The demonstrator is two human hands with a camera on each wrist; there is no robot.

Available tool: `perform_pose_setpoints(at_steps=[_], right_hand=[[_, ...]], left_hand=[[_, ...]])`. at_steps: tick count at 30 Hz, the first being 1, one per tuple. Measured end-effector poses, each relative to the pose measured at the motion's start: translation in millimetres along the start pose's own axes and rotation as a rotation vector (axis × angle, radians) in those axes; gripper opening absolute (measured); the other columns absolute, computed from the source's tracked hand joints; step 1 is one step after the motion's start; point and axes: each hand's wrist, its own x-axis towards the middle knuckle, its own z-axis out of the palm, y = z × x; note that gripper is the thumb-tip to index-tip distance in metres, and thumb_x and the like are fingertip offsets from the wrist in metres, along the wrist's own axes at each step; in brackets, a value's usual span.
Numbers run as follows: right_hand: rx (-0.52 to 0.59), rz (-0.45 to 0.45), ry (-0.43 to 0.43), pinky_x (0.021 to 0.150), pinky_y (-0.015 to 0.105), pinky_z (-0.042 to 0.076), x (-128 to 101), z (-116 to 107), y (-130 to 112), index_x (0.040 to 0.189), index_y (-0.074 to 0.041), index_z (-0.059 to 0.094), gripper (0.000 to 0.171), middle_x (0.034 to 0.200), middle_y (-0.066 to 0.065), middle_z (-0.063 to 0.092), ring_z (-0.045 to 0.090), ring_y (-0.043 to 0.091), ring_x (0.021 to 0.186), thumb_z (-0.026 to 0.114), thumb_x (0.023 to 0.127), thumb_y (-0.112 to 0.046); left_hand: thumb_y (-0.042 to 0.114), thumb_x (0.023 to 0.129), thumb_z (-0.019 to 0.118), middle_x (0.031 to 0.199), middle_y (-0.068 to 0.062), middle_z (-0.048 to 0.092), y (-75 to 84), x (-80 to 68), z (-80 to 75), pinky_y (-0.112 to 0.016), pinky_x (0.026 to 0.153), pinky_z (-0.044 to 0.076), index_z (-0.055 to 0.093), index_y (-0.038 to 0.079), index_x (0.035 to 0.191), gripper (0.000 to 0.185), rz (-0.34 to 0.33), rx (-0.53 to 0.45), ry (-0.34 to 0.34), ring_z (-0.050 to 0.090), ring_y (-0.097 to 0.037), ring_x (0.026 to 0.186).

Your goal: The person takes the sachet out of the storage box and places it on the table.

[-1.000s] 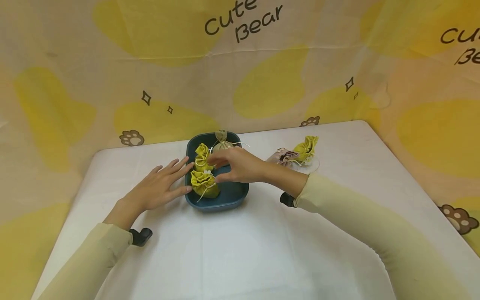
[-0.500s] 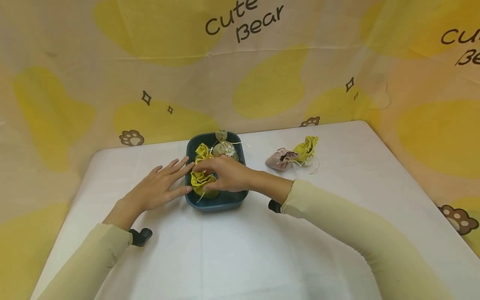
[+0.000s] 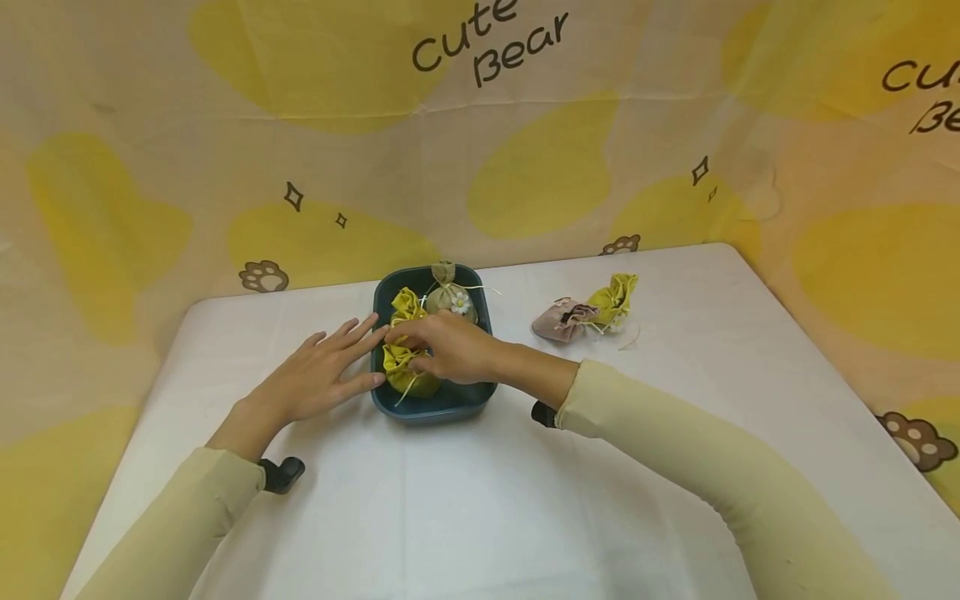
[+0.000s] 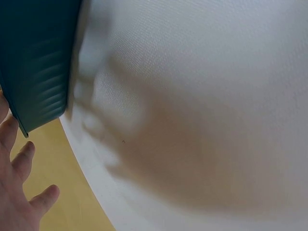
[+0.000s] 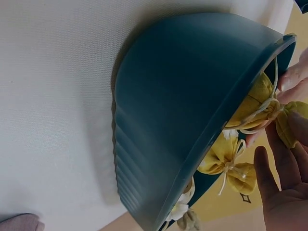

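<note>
- Your right hand reaches into the dark teal plastic bowl and pinches the gathered neck of the nearest yellow cloth drawstring pouch, fingers curled round the top.
- That pouch sits in the bowl's near left corner; the right wrist view shows its cream string by your fingertips.
- Your left hand lies flat on the white tablecloth, fingers straight and spread, fingertips touching the bowl's left rim.
- A second yellow pouch stands just behind the first, and an olive-beige pouch with a white daisy stands at the bowl's far side.
- Outside the bowl, to your right, a pink pouch and another yellow pouch lie touching each other on the cloth.
</note>
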Motion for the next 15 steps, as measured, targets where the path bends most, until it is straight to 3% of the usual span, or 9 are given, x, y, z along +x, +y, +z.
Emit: perform_pose_setpoints(at_steps=[4,15], right_hand=[[-0.003,0.021,0.015,0.095,0.028,0.052,-0.6,-0.7,-0.4,0.139,-0.008,0.058,0.047,0.13,0.007,0.066,0.065,0.018,0.114,0.07,0.094,-0.01],[0.02,-0.021,0.067,0.093,0.029,0.052,-5.6,-9.2,3.1,0.139,-0.01,0.059,0.046,0.123,0.005,0.07,0.067,0.015,0.109,0.069,0.094,-0.008]], left_hand=[[0.06,0.1,0.042,0.167,-0.004,0.012,0.0,0.2,-0.2,-0.068,0.113,0.017,0.02,0.026,0.161,0.073,0.002,0.003,-0.011,0.018,-0.039,0.149],[0.063,0.1,0.041,0.167,-0.002,0.012,1.1,0.3,-0.8,-0.068,0.114,0.017,0.018,0.029,0.161,0.073,-0.008,-0.01,-0.013,0.019,-0.039,0.149]])
